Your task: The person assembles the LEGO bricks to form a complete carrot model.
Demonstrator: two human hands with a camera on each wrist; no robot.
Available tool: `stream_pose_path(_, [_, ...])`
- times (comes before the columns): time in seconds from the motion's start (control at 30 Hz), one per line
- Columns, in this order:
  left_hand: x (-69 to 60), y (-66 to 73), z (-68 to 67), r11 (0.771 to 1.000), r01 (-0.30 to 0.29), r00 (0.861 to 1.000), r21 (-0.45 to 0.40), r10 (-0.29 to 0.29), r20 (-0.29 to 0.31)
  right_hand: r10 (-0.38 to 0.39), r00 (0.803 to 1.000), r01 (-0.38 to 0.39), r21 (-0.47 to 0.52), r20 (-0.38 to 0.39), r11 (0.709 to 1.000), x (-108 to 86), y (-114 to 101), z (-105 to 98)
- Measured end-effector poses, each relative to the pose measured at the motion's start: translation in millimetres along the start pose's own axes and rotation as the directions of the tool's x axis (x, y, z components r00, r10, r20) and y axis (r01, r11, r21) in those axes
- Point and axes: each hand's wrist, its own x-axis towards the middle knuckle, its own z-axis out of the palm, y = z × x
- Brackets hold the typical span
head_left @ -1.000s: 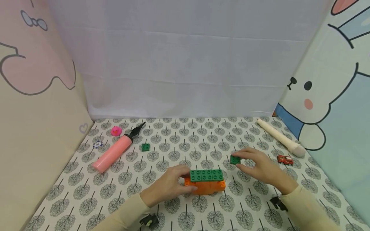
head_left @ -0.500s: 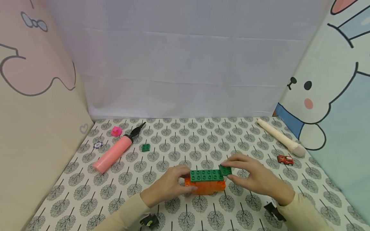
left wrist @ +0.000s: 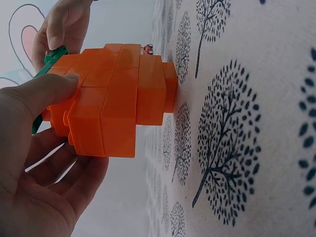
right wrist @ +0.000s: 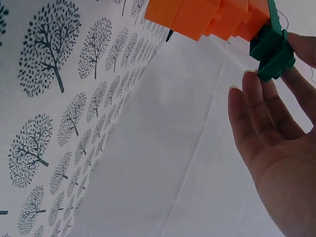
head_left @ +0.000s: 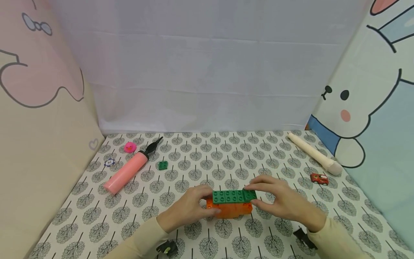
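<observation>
A stack of orange toy building bricks [head_left: 229, 211] stands low in the middle of the table, with green bricks [head_left: 224, 196] in a row along its top. My left hand [head_left: 189, 205] grips the stack's left end; in the left wrist view the thumb lies on the near orange face. My right hand [head_left: 279, 198] pinches a small green brick [head_left: 250, 195] between thumb and fingers at the row's right end. From the right wrist view, that brick [right wrist: 277, 61] touches the end of the green row and sits tilted against it. Its underside is partly hidden.
A loose green brick [head_left: 163, 165] lies farther back on the left. Near it are a pink balloon pump [head_left: 127, 172], a pink rubber duck [head_left: 130, 147] and a round chip [head_left: 109, 162]. On the right lie a white microphone-shaped object [head_left: 312, 153] and a red toy car [head_left: 319, 178].
My right hand has carried the small green brick left and toward me, from apart on the right onto the row's right end. The left hand and the orange stack have stayed in place.
</observation>
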Motion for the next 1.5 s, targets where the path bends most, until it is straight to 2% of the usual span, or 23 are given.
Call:
stream_pose_path(0.17, [-0.2, -0.7, 0.4, 1.0, -0.011, 1.0, 0.012, 0.011, -0.002, 0.029, 0.999, -0.029, 0.011, -0.014, 1.0, 1.1, -1, 3])
stream_pose_path(0.37, [-0.4, -1.3, 0.5, 1.0, -0.017, 1.0, 0.012, 0.017, -0.003, 0.097, 0.995, -0.099, 0.079, 0.02, 0.992, 0.6, 0, 5])
stream_pose_path(0.6, [0.1, -1.7, 0.2, 1.0, -0.003, 1.0, 0.01, 0.003, -0.004, 0.172, 0.981, -0.187, 0.22, 0.085, 0.958, 1.7, 3, 8])
stream_pose_path(0.73, [0.1, -1.4, 0.3, 1.0, -0.004, 1.0, 0.008, 0.004, -0.003, 0.18, 0.979, -0.2, 0.266, 0.1, 0.943, 2.2, 6, 8])
stream_pose_path(1.2, [0.3, 0.6, -0.6, 1.0, -0.004, 1.0, 0.014, 0.004, -0.007, 0.143, 0.988, -0.152, 0.252, 0.056, 0.956, 3.8, 6, 11])
stream_pose_path(1.5, [0.5, -0.3, 0.4, 1.0, 0.004, 1.0, 0.003, -0.004, 0.001, 0.141, 0.989, -0.145, 0.197, 0.033, 0.97, 1.1, 5, 18])
